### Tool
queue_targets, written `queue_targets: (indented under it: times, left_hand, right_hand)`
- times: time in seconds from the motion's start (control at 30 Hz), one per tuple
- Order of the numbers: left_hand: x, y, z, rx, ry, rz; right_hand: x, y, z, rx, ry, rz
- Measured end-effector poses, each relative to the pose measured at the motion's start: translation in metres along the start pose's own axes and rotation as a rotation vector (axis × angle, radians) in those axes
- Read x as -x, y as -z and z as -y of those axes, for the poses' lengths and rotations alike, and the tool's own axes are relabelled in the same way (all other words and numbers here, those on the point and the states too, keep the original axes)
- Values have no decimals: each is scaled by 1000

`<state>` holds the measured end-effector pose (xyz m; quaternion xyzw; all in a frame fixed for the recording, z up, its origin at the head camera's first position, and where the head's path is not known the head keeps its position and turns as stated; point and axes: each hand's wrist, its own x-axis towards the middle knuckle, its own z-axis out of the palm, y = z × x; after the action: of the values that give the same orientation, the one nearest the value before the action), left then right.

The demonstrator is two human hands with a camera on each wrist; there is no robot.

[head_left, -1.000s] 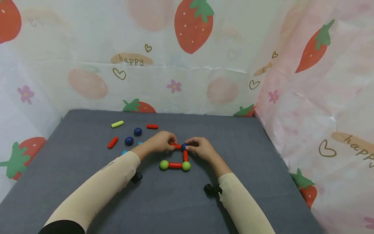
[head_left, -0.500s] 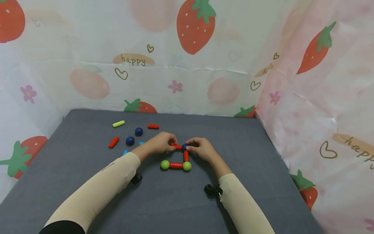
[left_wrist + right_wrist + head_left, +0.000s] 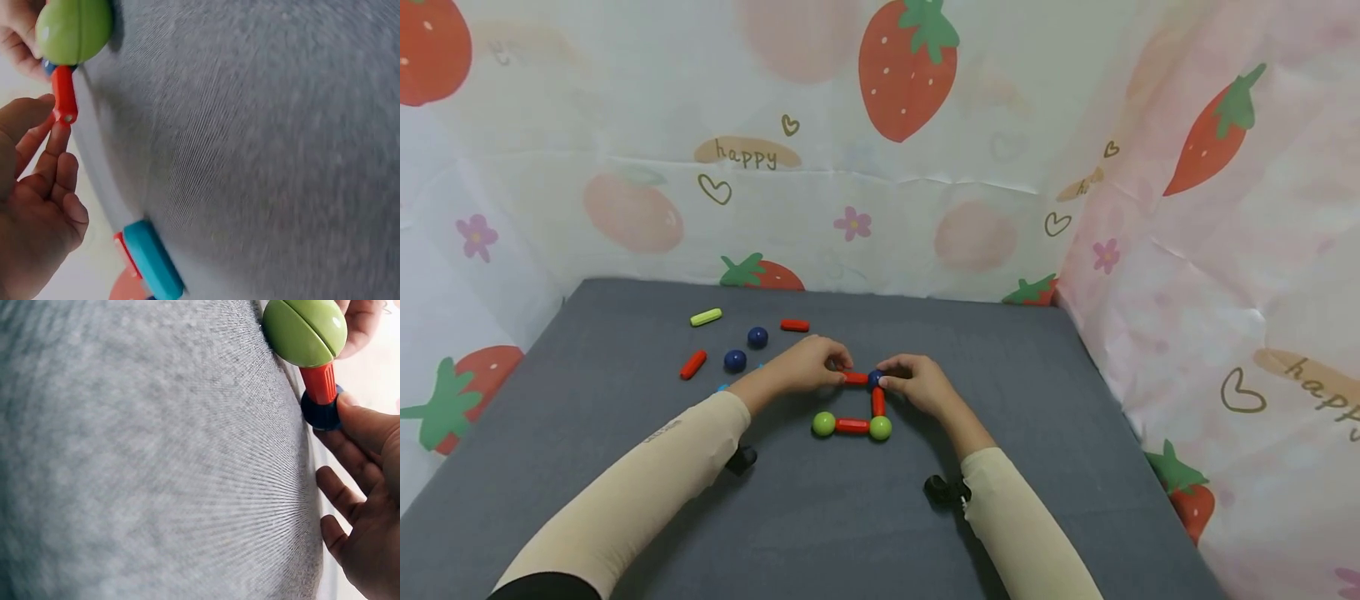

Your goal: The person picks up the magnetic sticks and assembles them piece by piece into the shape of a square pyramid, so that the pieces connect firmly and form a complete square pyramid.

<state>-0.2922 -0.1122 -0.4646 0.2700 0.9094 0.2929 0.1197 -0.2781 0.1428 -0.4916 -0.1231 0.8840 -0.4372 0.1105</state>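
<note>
In the head view a small frame of rods and balls lies on the cloth. My left hand has thumb and fingertips at the free left end of a red rod; in the left wrist view its thumb lies along the side of that rod. The rod's other end meets a dark blue ball, which my right hand pinches between thumb and index finger. From this ball a second red rod runs to a green ball. A third red rod joins that to another green ball.
Loose pieces lie at the back left: a yellow-green rod, red rods and dark blue balls. Behind my left forearm, a light-blue rod is partly hidden. A strawberry-print curtain stands behind the grey cloth.
My left hand and forearm have shifted slightly left, towards the end of the red rod. The right hand keeps its hold on the dark blue ball. The camera view drifts a little.
</note>
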Motion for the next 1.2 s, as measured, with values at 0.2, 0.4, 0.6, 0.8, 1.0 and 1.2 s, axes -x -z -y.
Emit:
queue_targets:
  times: [0.2,0.4,0.6,0.8,1.0,1.2]
  left_hand:
    - [13,17,-2,51,33,-13]
    - [27,31,0,57,9,-51]
    - [45,41,5,78,11,-95]
    - [63,47,8,101,44,-143]
    - [82,52,17,91,62,-204]
    - [98,59,32,100,97,-238]
  right_hand:
    - [0,-1,-1,-1,0,2]
    - [0,0,-1,2,-5,9]
    - [-1,2,-1,6,14,3]
    - [-1,3,-2,10,8,1]
    - [0,1,-2,5,13,13]
    - [0,0,-1,1,14,7]
